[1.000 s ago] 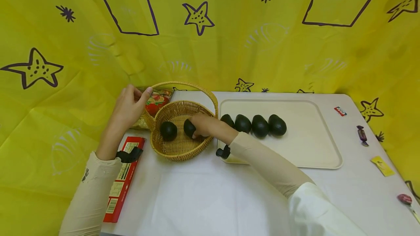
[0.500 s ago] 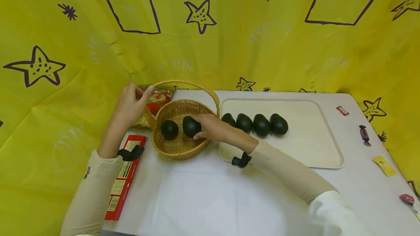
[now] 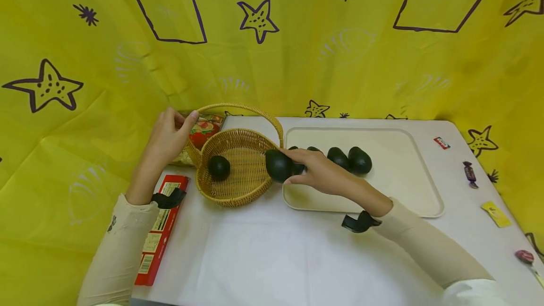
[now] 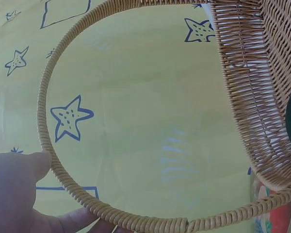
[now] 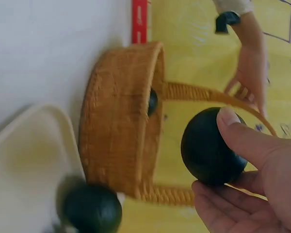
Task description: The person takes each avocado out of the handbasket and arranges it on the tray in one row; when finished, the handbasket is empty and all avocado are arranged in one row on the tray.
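My right hand [image 3: 319, 172] grips a dark green avocado [image 3: 278, 166] between thumb and fingers, held over the right rim of the wicker basket [image 3: 233, 200]. In the right wrist view this avocado [image 5: 209, 148] shows whole beside the basket's opening. My left hand [image 3: 166, 137] pinches the basket's arched handle [image 4: 70, 184], thumb on the near side and fingers behind. One avocado [image 3: 218, 168] lies inside the basket at the left. Several others sit in a row on the cream tray [image 3: 395, 192], such as the rightmost avocado [image 3: 360, 160]; my right hand partly covers the row.
Left of the basket lies a long red box [image 3: 162, 230]. Behind it stands a colourful food packet [image 3: 206, 129]. Small wrapped sweets line the table's right side, among them a purple candy [image 3: 470, 174], a yellow packet [image 3: 496, 214] and a lollipop [image 3: 524, 257].
My right hand has lifted an avocado out of the basket and carried it rightward to the rim by the tray. My left hand stays on the handle.
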`<move>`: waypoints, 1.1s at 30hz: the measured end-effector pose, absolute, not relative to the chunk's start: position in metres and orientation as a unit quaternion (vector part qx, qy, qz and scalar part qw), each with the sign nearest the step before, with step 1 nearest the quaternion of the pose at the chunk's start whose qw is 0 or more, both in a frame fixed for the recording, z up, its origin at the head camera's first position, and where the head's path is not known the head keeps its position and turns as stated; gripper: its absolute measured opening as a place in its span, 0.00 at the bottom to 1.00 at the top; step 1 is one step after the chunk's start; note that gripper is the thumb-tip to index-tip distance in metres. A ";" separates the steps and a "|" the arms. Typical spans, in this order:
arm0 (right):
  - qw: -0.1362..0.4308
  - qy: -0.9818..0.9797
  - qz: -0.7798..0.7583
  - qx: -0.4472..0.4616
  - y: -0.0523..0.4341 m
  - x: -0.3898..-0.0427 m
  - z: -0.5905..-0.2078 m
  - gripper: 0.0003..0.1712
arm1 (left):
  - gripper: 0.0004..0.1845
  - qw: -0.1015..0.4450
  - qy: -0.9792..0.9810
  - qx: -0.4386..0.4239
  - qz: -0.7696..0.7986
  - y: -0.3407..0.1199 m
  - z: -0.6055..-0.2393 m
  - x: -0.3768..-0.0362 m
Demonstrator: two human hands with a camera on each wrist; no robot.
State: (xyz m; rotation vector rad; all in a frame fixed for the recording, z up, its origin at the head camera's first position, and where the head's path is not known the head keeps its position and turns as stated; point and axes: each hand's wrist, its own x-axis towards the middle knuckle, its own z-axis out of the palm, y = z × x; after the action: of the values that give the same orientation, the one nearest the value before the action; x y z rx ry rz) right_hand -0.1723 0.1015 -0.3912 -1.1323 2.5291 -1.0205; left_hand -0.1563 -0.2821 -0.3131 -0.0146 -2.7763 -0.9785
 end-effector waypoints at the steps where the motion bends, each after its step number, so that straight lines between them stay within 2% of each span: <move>1: 0.090 0.854 -0.345 -0.379 0.111 -0.171 -0.390 0.47 | 0.34 0.099 -0.938 -0.007 -0.331 -0.282 -0.313 -0.156; 6: 0.071 0.868 -0.344 -0.351 0.158 -0.169 -0.387 0.48 | 0.33 0.102 -0.939 -0.006 -0.327 -0.281 -0.313 -0.156; 17: 0.026 0.906 -0.360 -0.220 0.265 -0.177 -0.401 0.47 | 0.35 0.106 -0.939 -0.004 -0.326 -0.280 -0.312 -0.154; 25: 0.071 0.929 -0.328 -0.153 0.322 -0.191 -0.427 0.50 | 0.35 0.107 -0.940 -0.001 -0.324 -0.281 -0.312 -0.155; 33: 0.097 0.927 -0.331 -0.148 0.343 -0.200 -0.456 0.48 | 0.35 0.104 -0.940 0.000 -0.325 -0.280 -0.313 -0.155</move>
State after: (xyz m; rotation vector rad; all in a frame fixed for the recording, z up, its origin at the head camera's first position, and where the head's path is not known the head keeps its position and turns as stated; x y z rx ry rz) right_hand -0.2001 0.3426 -0.4564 -0.4379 2.7442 -0.9807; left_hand -0.1552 -0.2802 -0.3130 -0.0012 -2.7722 -0.9595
